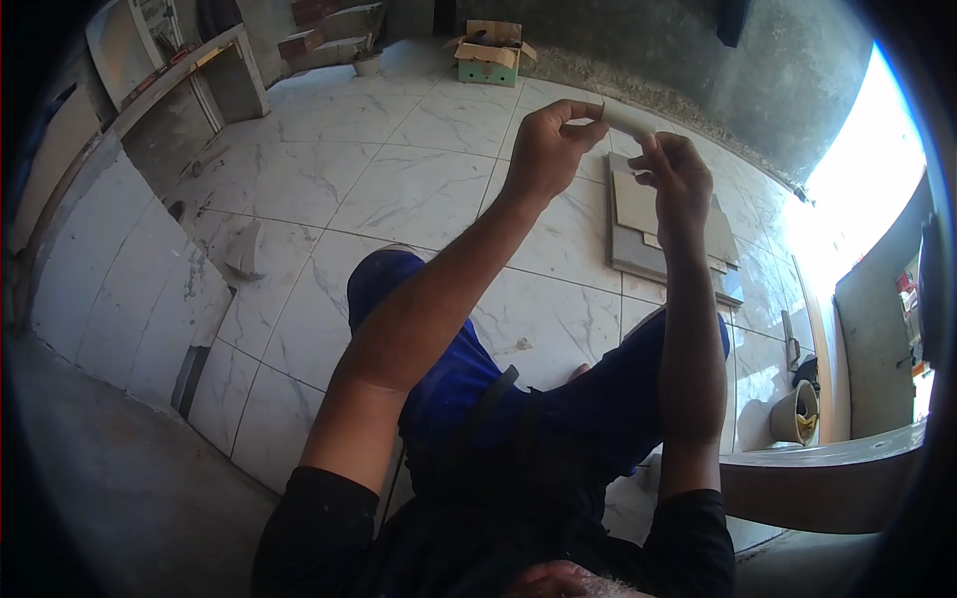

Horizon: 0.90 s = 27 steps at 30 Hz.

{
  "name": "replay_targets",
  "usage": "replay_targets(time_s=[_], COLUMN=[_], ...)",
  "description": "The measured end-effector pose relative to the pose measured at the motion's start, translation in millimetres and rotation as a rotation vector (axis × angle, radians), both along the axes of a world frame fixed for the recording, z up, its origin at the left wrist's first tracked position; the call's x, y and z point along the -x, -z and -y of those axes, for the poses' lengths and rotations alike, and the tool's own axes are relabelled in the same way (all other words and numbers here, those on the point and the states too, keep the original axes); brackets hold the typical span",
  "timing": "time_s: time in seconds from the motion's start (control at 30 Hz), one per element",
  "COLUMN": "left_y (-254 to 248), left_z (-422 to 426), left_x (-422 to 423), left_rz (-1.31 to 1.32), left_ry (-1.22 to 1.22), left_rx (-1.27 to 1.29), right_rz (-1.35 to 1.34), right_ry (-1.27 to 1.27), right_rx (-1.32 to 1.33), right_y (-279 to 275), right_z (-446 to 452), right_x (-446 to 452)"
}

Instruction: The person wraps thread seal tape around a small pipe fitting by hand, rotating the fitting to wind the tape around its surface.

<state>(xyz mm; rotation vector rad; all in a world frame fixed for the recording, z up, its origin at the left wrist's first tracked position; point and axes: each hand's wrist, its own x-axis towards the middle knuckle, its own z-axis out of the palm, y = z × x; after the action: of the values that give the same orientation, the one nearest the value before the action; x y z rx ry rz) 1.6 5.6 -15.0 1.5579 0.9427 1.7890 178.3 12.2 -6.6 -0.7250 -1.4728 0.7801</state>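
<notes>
Both arms reach out ahead, above the tiled floor. Between the hands is a short, pale, greenish-white strip or tube (629, 122); its exact kind cannot be made out. My left hand (560, 142) pinches its left end between thumb and fingers. At the other end, my right hand (680, 179) has its fingertips closed on it, with the fingers curled. A stack of pale, flat boards or tiles (632, 207) lies on the floor just beyond and below the right hand.
An open cardboard box (487, 68) stands by the back wall. To the right is a tipped bucket (795, 414) beside a curved ledge (817, 488). A low tiled wall (110, 289) runs along the left. A broken piece (242, 251) lies on the marble-look floor (399, 179).
</notes>
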Motion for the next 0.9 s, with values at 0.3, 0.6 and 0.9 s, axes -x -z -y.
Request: replay_targets(time_s=[0.3, 0.6, 0.9], left_y=[-2.2, -0.4, 2.7], left_z=[1.6, -0.2, 0.2], left_x=[-0.4, -0.1, -2.3], left_rz=[0.062, 0.045, -0.042], left_ry=[0.009, 0.018, 0.014], left_rx=[-0.026, -0.019, -0.022], right_rz=[-0.031, -0.026, -0.037], right_ry=[-0.066, -0.055, -0.009], right_rx=[-0.051, -0.036, 0.016], right_y=[-0.2, 0.2, 0.2], right_z=[2.8, 2.3, -0.5], right_x=[2.1, 0.3, -1.0])
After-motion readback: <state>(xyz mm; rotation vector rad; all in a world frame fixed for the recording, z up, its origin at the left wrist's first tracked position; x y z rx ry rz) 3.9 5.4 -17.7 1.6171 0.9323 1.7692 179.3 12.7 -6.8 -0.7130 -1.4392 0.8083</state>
